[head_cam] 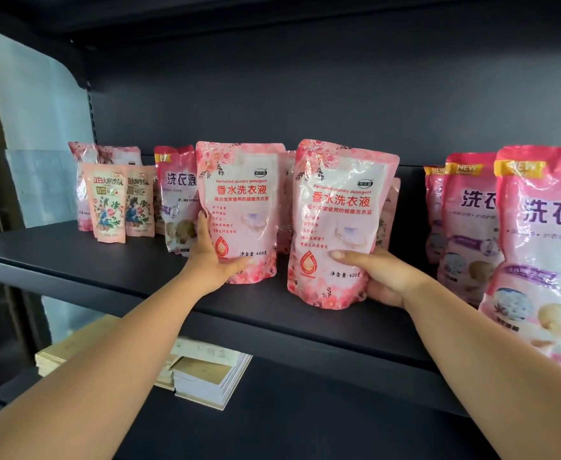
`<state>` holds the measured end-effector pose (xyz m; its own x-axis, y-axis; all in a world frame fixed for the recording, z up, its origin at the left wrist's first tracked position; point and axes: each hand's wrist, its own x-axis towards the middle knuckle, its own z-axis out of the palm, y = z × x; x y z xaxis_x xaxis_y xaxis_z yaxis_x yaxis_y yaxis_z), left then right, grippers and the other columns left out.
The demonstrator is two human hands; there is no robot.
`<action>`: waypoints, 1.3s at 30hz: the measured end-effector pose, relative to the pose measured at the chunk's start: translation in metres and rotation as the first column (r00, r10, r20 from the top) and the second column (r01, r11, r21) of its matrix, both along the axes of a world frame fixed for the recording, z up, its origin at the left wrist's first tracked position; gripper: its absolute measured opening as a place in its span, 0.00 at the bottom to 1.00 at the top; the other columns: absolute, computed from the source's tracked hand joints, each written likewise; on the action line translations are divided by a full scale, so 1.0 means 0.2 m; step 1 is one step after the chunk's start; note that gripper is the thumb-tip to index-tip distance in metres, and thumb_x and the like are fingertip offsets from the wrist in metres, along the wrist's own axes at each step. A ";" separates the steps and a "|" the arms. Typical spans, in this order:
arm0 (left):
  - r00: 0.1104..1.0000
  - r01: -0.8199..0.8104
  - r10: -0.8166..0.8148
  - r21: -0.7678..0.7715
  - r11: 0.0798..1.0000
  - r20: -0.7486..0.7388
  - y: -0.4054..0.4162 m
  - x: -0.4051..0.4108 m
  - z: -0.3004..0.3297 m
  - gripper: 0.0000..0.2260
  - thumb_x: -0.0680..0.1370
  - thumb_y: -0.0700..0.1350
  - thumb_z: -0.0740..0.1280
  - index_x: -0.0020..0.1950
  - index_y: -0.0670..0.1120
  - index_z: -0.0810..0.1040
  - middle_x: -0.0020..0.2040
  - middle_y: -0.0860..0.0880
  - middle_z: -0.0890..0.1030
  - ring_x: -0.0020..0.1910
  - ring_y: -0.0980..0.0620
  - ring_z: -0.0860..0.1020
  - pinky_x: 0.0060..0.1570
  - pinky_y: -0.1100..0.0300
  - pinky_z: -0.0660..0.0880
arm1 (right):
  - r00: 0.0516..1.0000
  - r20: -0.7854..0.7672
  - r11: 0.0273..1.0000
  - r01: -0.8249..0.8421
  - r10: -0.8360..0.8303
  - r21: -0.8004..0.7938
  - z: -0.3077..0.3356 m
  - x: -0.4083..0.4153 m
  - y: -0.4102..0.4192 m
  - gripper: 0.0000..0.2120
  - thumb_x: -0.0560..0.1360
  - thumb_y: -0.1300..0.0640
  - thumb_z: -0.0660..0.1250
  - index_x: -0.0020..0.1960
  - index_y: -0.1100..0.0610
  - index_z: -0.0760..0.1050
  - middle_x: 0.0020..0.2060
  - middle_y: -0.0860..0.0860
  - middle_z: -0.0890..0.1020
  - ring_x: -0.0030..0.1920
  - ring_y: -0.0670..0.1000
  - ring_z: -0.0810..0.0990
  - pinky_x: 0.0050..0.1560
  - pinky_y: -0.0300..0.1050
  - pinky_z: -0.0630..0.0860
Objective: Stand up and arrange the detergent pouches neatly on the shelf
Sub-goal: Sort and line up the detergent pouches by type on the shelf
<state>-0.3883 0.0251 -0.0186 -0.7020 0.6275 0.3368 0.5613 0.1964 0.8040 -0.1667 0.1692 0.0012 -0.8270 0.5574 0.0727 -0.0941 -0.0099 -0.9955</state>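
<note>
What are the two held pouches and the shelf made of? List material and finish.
Left pouch and right pouch: likely soft plastic film, glossy; glare streaks and crinkles show across the printed fronts.
Shelf: probably painted metal, matte dark grey; thin flat board with an even, dull sheen.

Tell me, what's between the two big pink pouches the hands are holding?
In the head view, a gap separates the left pouch and right pouch; another pink pouch shows behind it.
</note>
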 end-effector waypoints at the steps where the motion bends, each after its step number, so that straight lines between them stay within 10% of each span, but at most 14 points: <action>1: 1.000 -0.012 0.011 0.041 0.999 0.029 -0.04 0.00 0.01 0.50 0.68 0.54 0.73 0.75 0.52 0.38 0.76 0.46 0.53 0.73 0.45 0.58 0.71 0.48 0.58 | 0.999 -0.001 0.998 -0.052 0.052 -0.020 0.00 -0.01 -0.02 0.27 0.62 0.59 0.72 0.61 0.56 0.74 0.51 0.54 0.84 0.52 0.52 0.82 0.52 0.50 0.79; 5: 0.999 -0.034 0.031 0.287 0.957 0.014 -0.22 0.15 0.03 0.38 0.67 0.66 0.66 0.72 0.51 0.60 0.66 0.53 0.69 0.65 0.51 0.69 0.63 0.56 0.65 | 0.964 -0.038 0.963 -0.265 0.263 -0.052 0.00 -0.11 -0.10 0.33 0.52 0.55 0.81 0.56 0.56 0.77 0.50 0.54 0.84 0.51 0.53 0.83 0.52 0.50 0.79; 8: 0.958 0.265 -0.276 0.124 0.956 0.075 -0.29 0.30 0.03 0.43 0.56 0.76 0.63 0.66 0.59 0.63 0.56 0.63 0.73 0.59 0.58 0.73 0.62 0.55 0.67 | 0.958 0.003 0.957 -0.287 0.287 0.051 0.00 -0.19 -0.18 0.20 0.63 0.55 0.73 0.55 0.53 0.75 0.47 0.50 0.85 0.49 0.48 0.83 0.53 0.45 0.79; 12: 0.959 0.281 -0.279 -0.060 0.958 0.044 -0.23 0.33 0.00 0.35 0.69 0.58 0.71 0.71 0.55 0.58 0.59 0.62 0.71 0.60 0.61 0.69 0.63 0.61 0.63 | 0.976 0.068 0.965 -0.214 0.206 0.154 0.02 -0.19 -0.19 0.17 0.68 0.45 0.67 0.55 0.48 0.73 0.50 0.48 0.83 0.53 0.48 0.81 0.58 0.48 0.76; 15: 0.966 0.250 -0.244 -0.064 0.966 0.089 -0.22 0.33 0.02 0.36 0.68 0.55 0.72 0.71 0.55 0.59 0.61 0.59 0.72 0.62 0.57 0.70 0.65 0.55 0.64 | 0.989 -0.078 0.985 0.132 -0.124 0.114 0.06 -0.12 -0.07 0.12 0.72 0.43 0.65 0.49 0.51 0.75 0.48 0.51 0.80 0.48 0.50 0.79 0.54 0.48 0.76; 20: 0.951 0.247 -0.253 0.051 0.968 0.178 -0.16 0.34 0.03 0.36 0.65 0.53 0.75 0.68 0.55 0.60 0.55 0.59 0.73 0.58 0.56 0.71 0.61 0.54 0.68 | 0.661 -0.099 0.646 0.750 -0.744 0.142 0.00 -0.03 0.24 0.23 0.74 0.52 0.68 0.64 0.61 0.70 0.58 0.53 0.76 0.59 0.56 0.76 0.54 0.45 0.71; 25: 0.950 0.209 -0.235 0.141 0.968 0.205 -0.11 0.32 0.02 0.29 0.65 0.48 0.76 0.61 0.56 0.66 0.54 0.58 0.77 0.53 0.60 0.75 0.49 0.64 0.72 | 0.681 -0.013 0.673 0.726 -0.732 0.139 -0.05 -0.10 0.40 0.38 0.73 0.52 0.69 0.75 0.58 0.52 0.70 0.56 0.67 0.68 0.57 0.68 0.64 0.50 0.66; 35: 0.984 0.060 -0.086 0.162 0.985 0.159 -0.02 0.38 0.02 0.25 0.67 0.50 0.75 0.57 0.55 0.66 0.47 0.60 0.73 0.52 0.55 0.72 0.48 0.61 0.68 | 0.694 0.000 0.672 0.698 -0.720 0.249 -0.07 -0.15 0.50 0.15 0.72 0.55 0.71 0.55 0.61 0.78 0.54 0.55 0.81 0.53 0.56 0.80 0.54 0.50 0.78; 39: 0.979 0.054 -0.083 0.154 0.987 0.188 0.03 0.40 0.03 0.25 0.66 0.50 0.75 0.60 0.52 0.70 0.52 0.56 0.76 0.53 0.54 0.74 0.47 0.61 0.70 | 0.689 -0.005 0.667 0.704 -0.725 0.244 -0.10 -0.19 0.57 0.32 0.57 0.39 0.73 0.57 0.50 0.79 0.64 0.55 0.74 0.61 0.58 0.75 0.59 0.55 0.75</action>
<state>-0.3091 0.0313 -0.0125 -0.7197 0.6304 0.2909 0.4002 0.0344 0.9158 -0.2051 0.2830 -0.0191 -0.1902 0.9589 0.2106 0.1011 0.2325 -0.9673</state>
